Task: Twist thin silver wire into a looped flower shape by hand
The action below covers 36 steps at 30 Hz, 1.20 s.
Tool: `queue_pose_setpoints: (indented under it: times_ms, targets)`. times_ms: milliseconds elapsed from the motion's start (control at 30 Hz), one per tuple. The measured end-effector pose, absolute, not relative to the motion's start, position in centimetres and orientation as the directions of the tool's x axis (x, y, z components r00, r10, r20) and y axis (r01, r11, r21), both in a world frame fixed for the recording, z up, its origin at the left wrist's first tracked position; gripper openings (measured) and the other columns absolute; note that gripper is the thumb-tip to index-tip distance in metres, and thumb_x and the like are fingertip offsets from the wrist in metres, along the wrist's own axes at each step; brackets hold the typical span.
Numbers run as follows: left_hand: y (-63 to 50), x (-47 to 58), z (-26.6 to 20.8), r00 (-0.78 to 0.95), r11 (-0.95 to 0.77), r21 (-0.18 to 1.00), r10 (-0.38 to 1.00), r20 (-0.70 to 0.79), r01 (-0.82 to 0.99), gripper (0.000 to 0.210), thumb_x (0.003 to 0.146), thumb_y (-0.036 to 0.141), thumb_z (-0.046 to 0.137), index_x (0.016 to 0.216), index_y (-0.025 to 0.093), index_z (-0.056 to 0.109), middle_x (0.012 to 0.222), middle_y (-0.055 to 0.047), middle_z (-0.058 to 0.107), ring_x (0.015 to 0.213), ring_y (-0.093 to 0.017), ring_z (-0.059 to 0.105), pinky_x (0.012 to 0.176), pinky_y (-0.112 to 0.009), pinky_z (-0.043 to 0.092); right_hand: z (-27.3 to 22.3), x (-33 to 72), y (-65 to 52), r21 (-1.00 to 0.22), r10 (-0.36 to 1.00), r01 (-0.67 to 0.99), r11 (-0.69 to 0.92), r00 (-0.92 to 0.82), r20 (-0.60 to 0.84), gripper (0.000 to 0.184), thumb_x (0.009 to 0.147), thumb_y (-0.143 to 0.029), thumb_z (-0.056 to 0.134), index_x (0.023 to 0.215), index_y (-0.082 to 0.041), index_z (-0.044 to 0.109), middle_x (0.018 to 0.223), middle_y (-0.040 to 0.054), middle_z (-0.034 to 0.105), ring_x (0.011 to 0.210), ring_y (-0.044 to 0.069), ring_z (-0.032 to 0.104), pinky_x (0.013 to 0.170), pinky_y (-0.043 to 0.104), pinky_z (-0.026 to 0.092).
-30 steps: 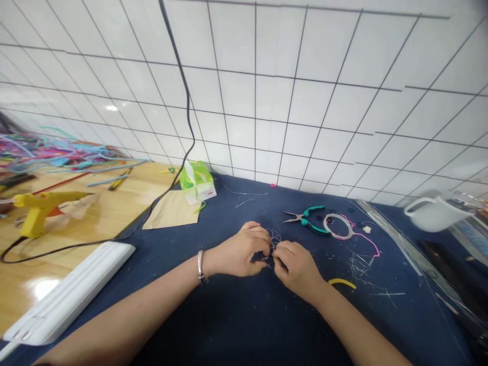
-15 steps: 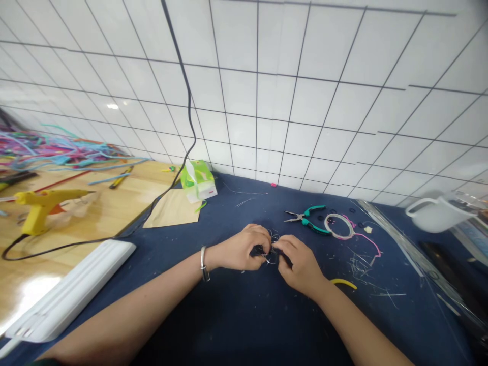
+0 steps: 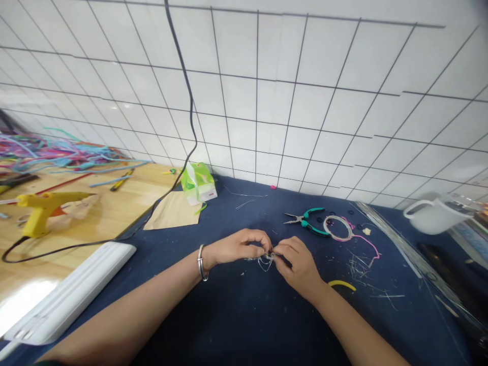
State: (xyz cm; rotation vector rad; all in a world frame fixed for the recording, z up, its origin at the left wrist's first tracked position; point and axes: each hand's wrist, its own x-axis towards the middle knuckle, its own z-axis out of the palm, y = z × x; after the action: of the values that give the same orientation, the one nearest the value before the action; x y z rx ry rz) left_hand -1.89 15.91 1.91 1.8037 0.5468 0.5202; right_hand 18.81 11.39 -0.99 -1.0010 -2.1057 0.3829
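Note:
My left hand (image 3: 239,246), a silver bangle (image 3: 201,262) on its wrist, pinches a small bundle of thin, looped silvery wire (image 3: 266,262). From the other side my right hand (image 3: 296,260) grips the same wire between thumb and forefinger. The fingertips of both hands nearly meet, and they hide part of the piece. Some wire loops hang below the fingers. To the right of my right hand lie needle-nose pliers (image 3: 305,222) with teal handles, jaws apart. A yellow curved handle (image 3: 342,283) shows beside my right wrist.
A spool ring (image 3: 338,228) with pink cord, wire scraps (image 3: 359,268) and a white mug (image 3: 436,216) lie right. At left are a power strip (image 3: 70,295), a yellow glue gun (image 3: 41,211), a tissue pack (image 3: 199,183) and pipe cleaners (image 3: 72,152). A black cable (image 3: 189,101) hangs along the tiled wall.
The wire piece has turned, and its loops now hang below my fingers. My left hand has flattened somewhat, its fingers closer together. The view has tilted slightly upward.

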Motion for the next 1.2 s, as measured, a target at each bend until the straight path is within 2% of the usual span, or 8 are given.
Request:
queue_pose_setpoints:
  times_ms: [67, 167, 333, 500, 667, 833, 1000, 1200]
  targets:
    - [15.8, -1.8, 1.7, 0.75, -0.155, 0.987, 0.657, 0.077, 0.035, 0.029, 0.086, 0.036, 0.045, 0.093, 0.013, 0.06, 0.093, -0.009, 0.06, 0.086, -0.017, 0.055, 0.081, -0.033, 0.042, -0.7, 18.7, 11.3, -0.662, 0.829, 0.5, 0.559, -0.329, 0.452, 0.009, 0.082, -0.018, 0.051, 0.084, -0.019, 0.06, 0.082, 0.0046, 0.058, 0.078, 0.017, 0.053, 0.075, 0.031, 0.043]
    - [15.9, -1.5, 1.0, 0.669, -0.004, 0.984, 0.733, 0.124, -0.178, 0.042, 0.088, 0.046, 0.036, 0.1, 0.012, 0.057, 0.099, -0.013, 0.06, 0.093, -0.021, 0.055, 0.087, -0.037, 0.04, -0.5, 18.7, 11.3, -0.836, 0.937, 0.425, 0.348, -0.189, 0.294, 0.01, 0.082, -0.024, 0.051, 0.08, -0.019, 0.06, 0.075, 0.0016, 0.058, 0.068, 0.014, 0.052, 0.064, 0.026, 0.042]
    - [16.3, -1.1, -0.6, 0.587, 0.199, 0.907, 0.807, 0.064, -0.372, 0.039, 0.088, 0.046, 0.038, 0.103, 0.013, 0.054, 0.098, -0.012, 0.058, 0.089, -0.019, 0.057, 0.082, -0.035, 0.044, -0.8, 18.9, 11.8, -0.959, 0.989, 0.25, 0.131, -0.095, 0.11, 0.022, 0.082, -0.036, 0.05, 0.077, -0.017, 0.06, 0.062, -0.0013, 0.055, 0.059, 0.013, 0.05, 0.058, 0.024, 0.04]
    - [16.5, -0.9, -1.5, 0.541, 0.27, 0.896, 0.84, -0.041, -0.351, 0.03, 0.085, 0.039, 0.047, 0.099, 0.012, 0.055, 0.093, -0.01, 0.06, 0.082, -0.017, 0.059, 0.076, -0.031, 0.047, -1.4, 18.9, 12.2, -0.993, 0.998, 0.102, 0.053, -0.048, 0.049, 0.028, 0.082, -0.042, 0.049, 0.077, -0.016, 0.061, 0.068, 0.0012, 0.058, 0.058, 0.012, 0.049, 0.057, 0.024, 0.039]
    - [16.5, -0.7, -2.1, 0.496, 0.276, 0.901, 0.864, -0.081, -0.334, 0.028, 0.085, 0.038, 0.05, 0.093, 0.012, 0.058, 0.079, -0.007, 0.061, 0.069, -0.014, 0.06, 0.068, -0.027, 0.047, -1.9, 18.9, 12.4, -0.999, 0.999, 0.034, 0.014, -0.05, 0.013, 0.029, 0.082, -0.042, 0.05, 0.078, -0.015, 0.062, 0.072, 0.0024, 0.06, 0.057, 0.011, 0.048, 0.056, 0.023, 0.039]
    - [16.4, -0.8, -2.6, 0.478, 0.291, 0.883, 0.874, -0.088, -0.369, 0.026, 0.086, 0.035, 0.048, 0.089, 0.011, 0.057, 0.071, -0.006, 0.062, 0.065, -0.013, 0.061, 0.066, -0.025, 0.047, -2.2, 19.0, 12.5, -0.999, 0.996, 0.033, -0.005, -0.087, -0.008, 0.027, 0.083, -0.04, 0.049, 0.082, -0.016, 0.062, 0.073, 0.0025, 0.059, 0.058, 0.011, 0.048, 0.056, 0.024, 0.039]
    - [16.4, -0.8, -2.8, 0.515, 0.354, 0.827, 0.852, -0.094, -0.436, 0.027, 0.086, 0.037, 0.047, 0.093, 0.012, 0.056, 0.07, -0.006, 0.062, 0.066, -0.015, 0.062, 0.069, -0.03, 0.048, -2.7, 19.0, 12.7, -0.999, 0.996, 0.044, -0.013, -0.087, -0.017, 0.025, 0.083, -0.037, 0.048, 0.091, -0.017, 0.06, 0.073, 0.0014, 0.059, 0.058, 0.011, 0.049, 0.056, 0.023, 0.04]
    - [16.4, -0.9, -2.5, 0.508, 0.379, 0.774, 0.857, -0.086, -0.508, 0.027, 0.086, 0.034, 0.048, 0.103, 0.014, 0.053, 0.081, -0.008, 0.063, 0.076, -0.016, 0.062, 0.073, -0.031, 0.048, -3.4, 18.9, 13.0, -0.989, 1.0, 0.149, 0.009, 0.007, 0.011, 0.034, 0.078, -0.03, 0.054, 0.11, -0.018, 0.052, 0.087, 0.004, 0.059, 0.068, 0.014, 0.054, 0.057, 0.025, 0.044]
